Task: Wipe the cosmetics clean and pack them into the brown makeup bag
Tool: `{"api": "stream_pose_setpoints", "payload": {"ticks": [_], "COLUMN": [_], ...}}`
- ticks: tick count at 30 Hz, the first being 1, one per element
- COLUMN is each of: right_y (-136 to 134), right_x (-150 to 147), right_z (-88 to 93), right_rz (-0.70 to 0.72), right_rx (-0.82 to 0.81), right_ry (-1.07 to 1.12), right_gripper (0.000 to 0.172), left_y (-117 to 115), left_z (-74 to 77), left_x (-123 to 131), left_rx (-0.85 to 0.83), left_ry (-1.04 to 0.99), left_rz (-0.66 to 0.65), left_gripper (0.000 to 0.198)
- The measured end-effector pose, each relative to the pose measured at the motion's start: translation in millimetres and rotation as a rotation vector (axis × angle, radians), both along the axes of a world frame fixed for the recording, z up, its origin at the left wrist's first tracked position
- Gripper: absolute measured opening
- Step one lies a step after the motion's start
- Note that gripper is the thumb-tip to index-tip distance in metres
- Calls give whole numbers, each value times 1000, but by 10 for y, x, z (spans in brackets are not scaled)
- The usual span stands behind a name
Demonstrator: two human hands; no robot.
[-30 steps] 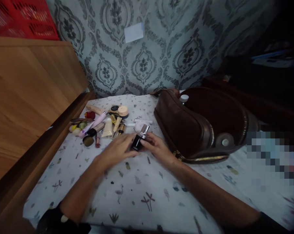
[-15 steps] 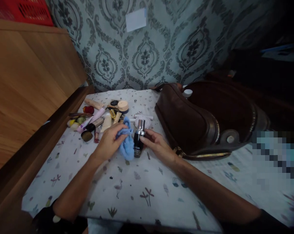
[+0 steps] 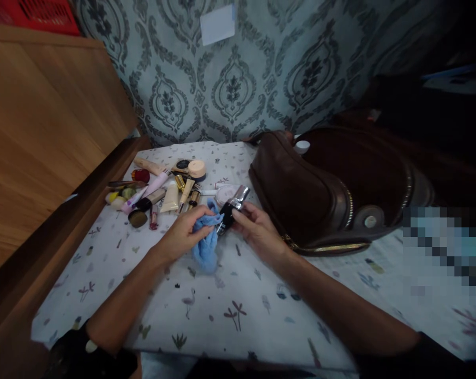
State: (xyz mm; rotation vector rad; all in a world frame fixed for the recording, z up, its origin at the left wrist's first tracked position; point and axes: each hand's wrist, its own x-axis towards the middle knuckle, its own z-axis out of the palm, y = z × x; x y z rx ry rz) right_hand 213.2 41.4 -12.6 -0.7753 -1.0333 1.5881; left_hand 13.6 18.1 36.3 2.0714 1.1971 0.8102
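A blue cloth (image 3: pixel 206 251) hangs from my left hand (image 3: pixel 182 230), whose fingers pinch it against the lower end of a dark bottle. That bottle (image 3: pixel 227 215), black with a shiny silver cap, is gripped by my right hand (image 3: pixel 258 230) and tilts with its cap up and to the right. Behind it lies a round, pale compact-like item (image 3: pixel 224 195), partly covered by the bottle. Just beyond my left hand are a cream tube (image 3: pixel 170 199), a slimmer beige tube (image 3: pixel 186 195) and a small gold-and-black bottle (image 3: pixel 194 199).
A brown leather bag (image 3: pixel 297 195) gapes on the right, its zip undone. More cosmetics lie at left, including a brush (image 3: pixel 137 218), a lilac tube (image 3: pixel 159 181) and a round jar (image 3: pixel 197 169). A wooden cabinet (image 3: pixel 52 105) borders the patterned tablecloth (image 3: pixel 190 326).
The bottle has gone from upright to tilted, its cap swinging right. My left hand has brought the blue cloth against the bottle's lower end.
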Motion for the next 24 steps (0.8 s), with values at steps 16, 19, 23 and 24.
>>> {"api": "stream_pose_setpoints", "payload": {"ticks": [16, 19, 23, 24], "right_y": [15, -1, -46, -53], "right_x": [86, 63, 7, -2], "right_z": [115, 84, 57, 52], "right_rz": [-82, -50, -23, -23], "right_rx": [32, 34, -52, -66], "right_ry": [-78, -161, -126, -132], "right_gripper": [38, 38, 41, 42], "left_y": [181, 230, 187, 156], "left_z": [-148, -116, -33, -22], "left_x": [-278, -364, -309, -263], "left_rx": [-324, -196, 129, 191], "left_ry": [-396, -289, 52, 119], "left_rz": [84, 110, 389, 471], "left_gripper": [48, 45, 35, 35]}}
